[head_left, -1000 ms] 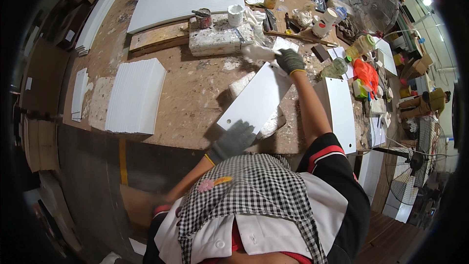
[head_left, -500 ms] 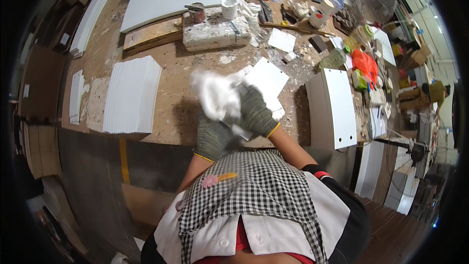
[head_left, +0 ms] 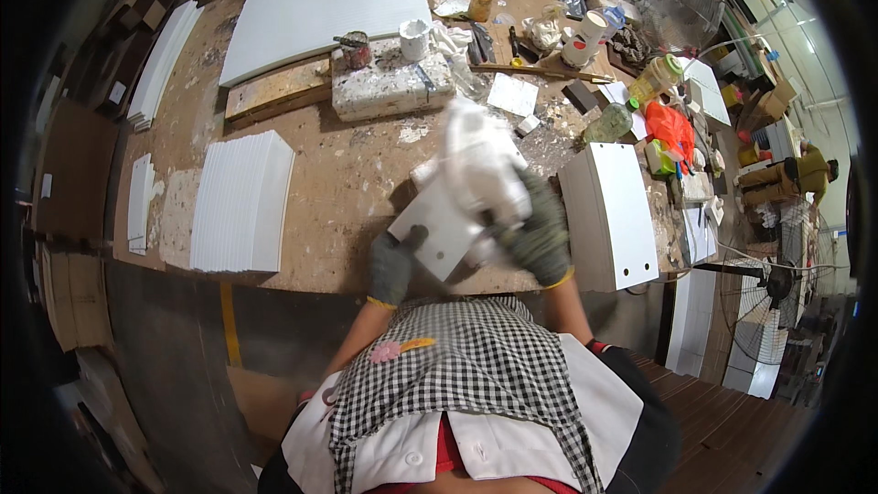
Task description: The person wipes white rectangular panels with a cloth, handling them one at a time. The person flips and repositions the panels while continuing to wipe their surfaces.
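A white panel (head_left: 437, 230) with small round holes is tilted above the near part of the worktable (head_left: 343, 174). My gloved left hand (head_left: 390, 265) grips its lower left corner. Over the panel's right side, my gloved right hand (head_left: 540, 233) is closed on a white cloth (head_left: 480, 160), which is blurred by motion and hides part of the panel. To the left stands a stack of white panels (head_left: 242, 201). Another stack of panels (head_left: 608, 215), its front one with dark holes, stands just right of my right hand.
Beyond my hands, a paint-spotted white block (head_left: 389, 96) carries a white cup (head_left: 414, 39) and a dark jar (head_left: 355, 50). A large white board (head_left: 320, 14) lies behind it. Bottles (head_left: 611, 122), an orange-red bag (head_left: 670, 131) and a fan (head_left: 677, 2) crowd the far right.
My right hand and the cloth have swung to the right. More of the panel's face now shows between my hands, which are farther apart. The view has shifted slightly.
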### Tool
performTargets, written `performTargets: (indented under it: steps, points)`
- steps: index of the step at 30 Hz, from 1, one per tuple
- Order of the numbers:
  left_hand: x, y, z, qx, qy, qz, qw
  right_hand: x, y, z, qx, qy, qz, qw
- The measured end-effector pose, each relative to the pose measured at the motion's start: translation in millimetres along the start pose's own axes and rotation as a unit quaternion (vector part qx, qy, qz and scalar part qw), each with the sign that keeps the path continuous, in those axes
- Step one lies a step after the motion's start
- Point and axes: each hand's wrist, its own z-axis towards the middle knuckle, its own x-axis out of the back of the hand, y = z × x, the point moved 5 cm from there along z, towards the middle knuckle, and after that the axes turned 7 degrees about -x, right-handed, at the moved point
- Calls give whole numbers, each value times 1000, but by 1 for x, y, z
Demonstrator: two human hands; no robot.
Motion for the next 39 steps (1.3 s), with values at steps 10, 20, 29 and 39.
performTargets:
  steps: [10, 20, 29, 39]
  points:
    - [-17, 73, -54, -188, -101, 326, 921, 18, 129, 106, 18, 125, 49, 991]
    - [21, -32, -14, 106, 80, -172, 976, 25, 184, 97, -271, -333, -488, 760]
    - [-14, -38, 0, -107, -131, 107, 980, -130, 140, 306, 8, -125, -414, 901]
    - [15, -84, -9, -12, -102, -101, 990, -180, 191, 357, -116, -59, -411, 902]
